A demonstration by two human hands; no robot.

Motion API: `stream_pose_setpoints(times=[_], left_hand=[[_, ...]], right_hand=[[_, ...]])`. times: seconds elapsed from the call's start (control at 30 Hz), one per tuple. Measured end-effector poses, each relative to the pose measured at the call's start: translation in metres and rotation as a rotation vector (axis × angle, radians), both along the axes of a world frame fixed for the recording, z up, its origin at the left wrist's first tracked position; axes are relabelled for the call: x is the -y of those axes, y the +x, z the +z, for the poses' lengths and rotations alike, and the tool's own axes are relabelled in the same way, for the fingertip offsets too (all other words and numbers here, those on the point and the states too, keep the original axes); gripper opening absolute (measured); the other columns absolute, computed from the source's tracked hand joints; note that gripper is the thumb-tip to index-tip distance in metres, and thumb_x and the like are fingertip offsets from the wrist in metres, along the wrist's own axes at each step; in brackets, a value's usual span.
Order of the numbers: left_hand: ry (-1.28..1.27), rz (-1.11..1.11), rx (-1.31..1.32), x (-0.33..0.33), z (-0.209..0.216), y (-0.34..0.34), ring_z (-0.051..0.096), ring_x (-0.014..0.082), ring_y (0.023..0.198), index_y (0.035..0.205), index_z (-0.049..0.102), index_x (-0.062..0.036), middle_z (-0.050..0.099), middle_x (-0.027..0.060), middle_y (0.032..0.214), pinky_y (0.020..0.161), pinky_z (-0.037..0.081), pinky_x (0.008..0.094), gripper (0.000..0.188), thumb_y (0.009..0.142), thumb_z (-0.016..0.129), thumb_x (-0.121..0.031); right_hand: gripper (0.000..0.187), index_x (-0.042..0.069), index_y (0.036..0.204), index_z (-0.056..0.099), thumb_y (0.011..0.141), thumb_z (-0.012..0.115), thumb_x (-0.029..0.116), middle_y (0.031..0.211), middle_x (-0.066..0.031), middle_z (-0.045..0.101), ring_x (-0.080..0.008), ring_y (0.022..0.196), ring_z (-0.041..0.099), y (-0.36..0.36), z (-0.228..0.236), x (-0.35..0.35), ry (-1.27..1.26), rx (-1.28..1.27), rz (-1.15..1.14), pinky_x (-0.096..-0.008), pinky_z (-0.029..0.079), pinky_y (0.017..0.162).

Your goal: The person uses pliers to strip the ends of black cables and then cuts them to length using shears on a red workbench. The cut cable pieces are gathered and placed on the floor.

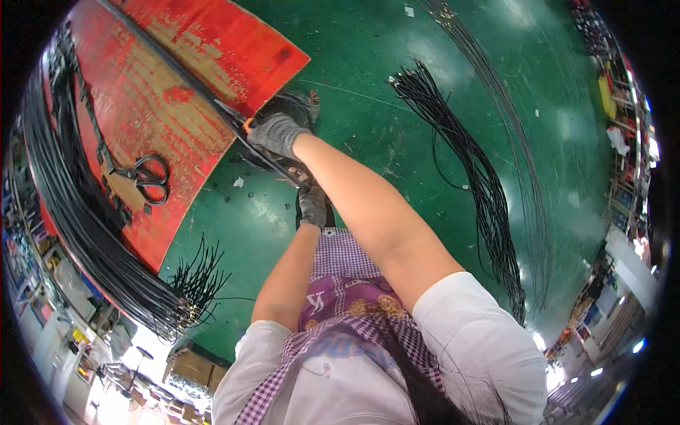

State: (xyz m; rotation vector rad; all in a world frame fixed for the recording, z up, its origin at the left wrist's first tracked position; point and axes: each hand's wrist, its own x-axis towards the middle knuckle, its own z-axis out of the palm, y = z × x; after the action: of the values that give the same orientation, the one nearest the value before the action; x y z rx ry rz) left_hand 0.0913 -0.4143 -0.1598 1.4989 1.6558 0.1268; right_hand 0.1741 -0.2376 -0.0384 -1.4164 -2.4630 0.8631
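My right hand point(278, 134), in a grey striped glove, is closed round the orange handle of a pair of scissors point(231, 113). Their blades lie across a long black cable point(170, 62) near the edge of the red worn table. Closer to my body, my left hand point(312, 202) wears a similar glove. Its fingers are wrapped round the near end of the black cable, where thin reddish ends stick out. Behind my hands is a dark bundle point(290, 106), partly hidden by the right one. Black-handled scissors point(150, 178) rest on the table to the left.
A thick bundle of black cables point(78, 205) runs along the left side of the red table point(205, 127), its frayed ends hanging over the near edge. More black cables point(471, 170) lie on the green floor point(361, 78) at the right. Shelves point(623, 170) line the far right.
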Motion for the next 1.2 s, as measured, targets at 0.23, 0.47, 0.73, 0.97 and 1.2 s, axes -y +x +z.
stream_pose_setpoints(times=[0.23, 0.47, 0.73, 0.97, 1.2], left_hand=[[0.321, -0.802, -0.641, -0.052, 0.005, -0.006, 0.052, 0.0238, 0.090, 0.107, 0.046, -0.0074, 0.053, 0.0113, 0.101, 0.074, 0.040, 0.0389, 0.038, 0.072, 0.048, -0.021], [-0.685, 0.687, 0.608, -0.004, -0.042, -0.011, 0.053, 0.0145, 0.066, 0.096, 0.050, -0.0081, 0.056, 0.0030, 0.087, 0.059, 0.042, 0.0268, 0.033, 0.085, 0.033, -0.034], [-0.623, 0.833, 0.616, -0.013, 0.060, 0.002, 0.052, 0.0149, 0.069, 0.098, 0.047, -0.0086, 0.053, 0.0049, 0.089, 0.050, 0.045, 0.0295, 0.019, 0.080, 0.045, -0.015], [-0.550, 0.874, 0.747, -0.008, 0.032, -0.007, 0.049, 0.0139, 0.057, 0.088, 0.051, -0.0051, 0.053, 0.0042, 0.076, 0.049, 0.043, 0.0282, 0.017, 0.078, 0.050, -0.018], [-0.462, 0.591, 0.632, -0.047, 0.085, -0.028, 0.047, 0.0116, 0.057, 0.089, 0.050, -0.0083, 0.051, 0.0013, 0.070, 0.050, 0.038, 0.0241, 0.017, 0.078, 0.051, -0.022]], right_hand=[[0.017, 0.009, 0.081, 0.050, 0.075, 0.037, 0.019, 0.076, -0.0141, 0.056, -0.0294, 0.070, 0.056, -0.002, -0.039, 0.005, 0.081, -0.211, -0.228, -0.0394, 0.043, 0.061], [0.023, 0.004, 0.074, 0.054, 0.069, 0.047, 0.025, 0.070, -0.0129, 0.056, -0.0248, 0.062, 0.054, -0.010, -0.002, 0.002, -0.619, -0.440, -0.565, -0.0343, 0.041, 0.057], [0.009, 0.005, 0.062, 0.050, 0.064, 0.052, 0.014, 0.051, -0.0052, 0.048, -0.0180, 0.039, 0.048, -0.012, -0.004, -0.002, -0.910, -0.626, -0.807, -0.0317, 0.040, 0.034], [0.008, 0.006, 0.063, 0.049, 0.063, 0.053, 0.013, 0.050, -0.0043, 0.045, -0.0164, 0.036, 0.045, -0.012, -0.022, -0.001, -0.706, -0.590, -0.684, -0.0287, 0.038, 0.032], [0.013, 0.005, 0.063, 0.048, 0.063, 0.052, 0.018, 0.052, -0.0072, 0.047, -0.0173, 0.043, 0.046, -0.005, -0.032, -0.004, -0.697, -0.530, -0.696, -0.0305, 0.037, 0.037]])
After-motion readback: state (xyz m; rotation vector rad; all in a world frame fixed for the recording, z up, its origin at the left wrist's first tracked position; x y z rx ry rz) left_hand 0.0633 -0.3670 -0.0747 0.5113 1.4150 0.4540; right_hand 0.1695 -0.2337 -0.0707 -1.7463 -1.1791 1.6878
